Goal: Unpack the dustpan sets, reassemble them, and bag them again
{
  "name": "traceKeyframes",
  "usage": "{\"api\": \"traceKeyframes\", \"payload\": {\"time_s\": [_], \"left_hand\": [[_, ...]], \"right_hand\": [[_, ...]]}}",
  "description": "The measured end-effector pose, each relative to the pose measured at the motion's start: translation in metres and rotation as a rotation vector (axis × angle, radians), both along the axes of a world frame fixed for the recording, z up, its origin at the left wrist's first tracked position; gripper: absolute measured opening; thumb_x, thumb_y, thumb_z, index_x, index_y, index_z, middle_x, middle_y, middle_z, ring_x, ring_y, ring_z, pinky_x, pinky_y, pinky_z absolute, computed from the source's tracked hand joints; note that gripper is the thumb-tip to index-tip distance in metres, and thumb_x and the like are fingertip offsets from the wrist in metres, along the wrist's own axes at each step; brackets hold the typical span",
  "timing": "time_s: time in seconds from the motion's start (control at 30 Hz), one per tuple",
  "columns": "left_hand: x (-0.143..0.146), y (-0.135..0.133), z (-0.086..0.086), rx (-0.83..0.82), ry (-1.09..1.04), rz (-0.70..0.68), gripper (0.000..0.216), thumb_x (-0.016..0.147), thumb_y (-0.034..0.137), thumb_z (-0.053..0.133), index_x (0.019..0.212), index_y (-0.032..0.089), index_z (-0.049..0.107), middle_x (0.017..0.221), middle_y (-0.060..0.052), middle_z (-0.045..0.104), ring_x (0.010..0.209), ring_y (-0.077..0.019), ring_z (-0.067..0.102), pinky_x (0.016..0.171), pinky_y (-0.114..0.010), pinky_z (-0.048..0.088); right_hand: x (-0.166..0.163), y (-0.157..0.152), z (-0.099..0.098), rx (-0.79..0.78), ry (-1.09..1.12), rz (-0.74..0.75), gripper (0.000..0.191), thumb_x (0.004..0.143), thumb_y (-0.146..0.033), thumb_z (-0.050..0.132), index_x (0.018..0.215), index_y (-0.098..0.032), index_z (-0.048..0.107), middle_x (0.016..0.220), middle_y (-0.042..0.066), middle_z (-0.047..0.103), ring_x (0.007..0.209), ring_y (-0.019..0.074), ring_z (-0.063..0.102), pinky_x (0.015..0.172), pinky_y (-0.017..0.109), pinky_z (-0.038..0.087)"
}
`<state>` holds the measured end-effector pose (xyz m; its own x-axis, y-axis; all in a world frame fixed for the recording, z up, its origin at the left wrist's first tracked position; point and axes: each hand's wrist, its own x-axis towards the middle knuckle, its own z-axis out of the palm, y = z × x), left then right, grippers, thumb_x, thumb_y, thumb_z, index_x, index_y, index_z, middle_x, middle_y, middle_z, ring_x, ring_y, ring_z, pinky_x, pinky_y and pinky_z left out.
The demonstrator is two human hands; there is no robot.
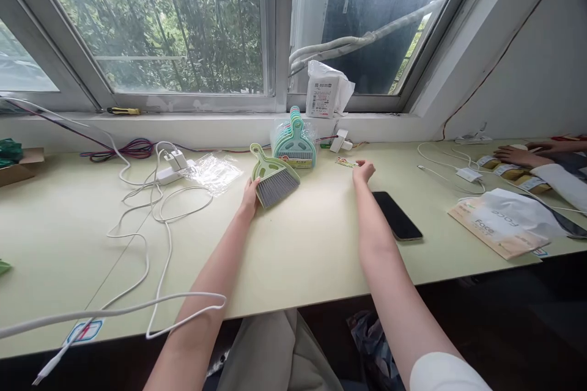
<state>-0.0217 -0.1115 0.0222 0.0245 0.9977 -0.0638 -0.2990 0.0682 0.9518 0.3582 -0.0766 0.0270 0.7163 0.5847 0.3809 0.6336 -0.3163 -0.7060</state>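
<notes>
My left hand point(249, 197) grips the left edge of a light green mini dustpan point(264, 165) with a grey-bristled brush point(277, 188) nested in it. The set is tilted above the table, handle pointing up and away from me. Farther right, my right hand point(364, 170) is closed at the end of a small printed label card point(345, 162), fingertips pinched on it. Just behind the left hand's set stands a stack of blue-green dustpan and brush sets point(296, 140), partly in clear plastic, with a similar label on the front one.
A black phone point(397, 216) lies beside my right forearm. White cables point(167, 238), a power strip point(170, 175) and crumpled clear plastic point(215, 173) are on the left. A tissue pack point(504, 223) lies right, near another person's hands point(518, 155). A white-wrapped box point(324, 95) sits on the sill.
</notes>
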Motion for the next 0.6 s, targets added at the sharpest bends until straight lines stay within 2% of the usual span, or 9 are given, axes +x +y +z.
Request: {"api": "traceKeyframes", "payload": {"time_s": [0.17, 0.3, 0.4, 0.5, 0.6], "left_hand": [[0.003, -0.004, 0.001, 0.083, 0.056, -0.042, 0.034, 0.080, 0.040, 0.055, 0.108, 0.021, 0.060, 0.106, -0.006, 0.067, 0.098, -0.0208, 0.064, 0.081, -0.031, 0.051], [0.005, -0.006, 0.002, 0.103, 0.087, -0.079, 0.038, 0.076, 0.042, 0.058, 0.107, 0.020, 0.062, 0.107, -0.006, 0.068, 0.100, -0.0229, 0.063, 0.085, -0.032, 0.049], [0.006, -0.006, 0.001, 0.103, 0.097, -0.109, 0.039, 0.075, 0.042, 0.059, 0.107, 0.020, 0.063, 0.107, -0.006, 0.068, 0.100, -0.0227, 0.063, 0.087, -0.033, 0.048], [0.005, -0.005, 0.000, 0.115, 0.121, -0.131, 0.039, 0.077, 0.042, 0.058, 0.109, 0.021, 0.063, 0.110, -0.005, 0.068, 0.101, -0.0222, 0.063, 0.088, -0.032, 0.047], [0.004, -0.004, 0.000, 0.101, 0.134, -0.150, 0.039, 0.078, 0.042, 0.058, 0.111, 0.021, 0.063, 0.110, -0.005, 0.068, 0.102, -0.0221, 0.062, 0.088, -0.032, 0.047]], "right_hand": [[0.014, 0.019, 0.000, -0.038, 0.016, -0.011, 0.047, 0.074, -0.001, 0.031, 0.106, -0.005, 0.064, 0.104, 0.017, 0.066, 0.099, 0.0224, 0.061, 0.087, 0.030, 0.043], [0.010, 0.032, -0.004, -0.093, -0.003, 0.000, 0.042, 0.076, -0.004, 0.037, 0.108, -0.008, 0.064, 0.110, 0.018, 0.065, 0.105, 0.0246, 0.058, 0.091, 0.033, 0.042], [-0.001, 0.037, -0.013, -0.135, -0.041, 0.007, 0.045, 0.081, -0.012, 0.044, 0.123, -0.010, 0.057, 0.127, 0.020, 0.057, 0.124, 0.0300, 0.046, 0.102, 0.044, 0.034], [-0.018, 0.041, -0.021, -0.299, -0.098, 0.093, 0.049, 0.088, -0.028, 0.044, 0.135, -0.013, 0.046, 0.143, 0.020, 0.043, 0.136, 0.0338, 0.029, 0.107, 0.059, 0.020], [-0.037, 0.040, -0.027, -0.406, -0.170, 0.180, 0.045, 0.092, -0.032, 0.037, 0.131, -0.012, 0.049, 0.141, 0.022, 0.044, 0.135, 0.0339, 0.031, 0.106, 0.062, 0.015]]}}
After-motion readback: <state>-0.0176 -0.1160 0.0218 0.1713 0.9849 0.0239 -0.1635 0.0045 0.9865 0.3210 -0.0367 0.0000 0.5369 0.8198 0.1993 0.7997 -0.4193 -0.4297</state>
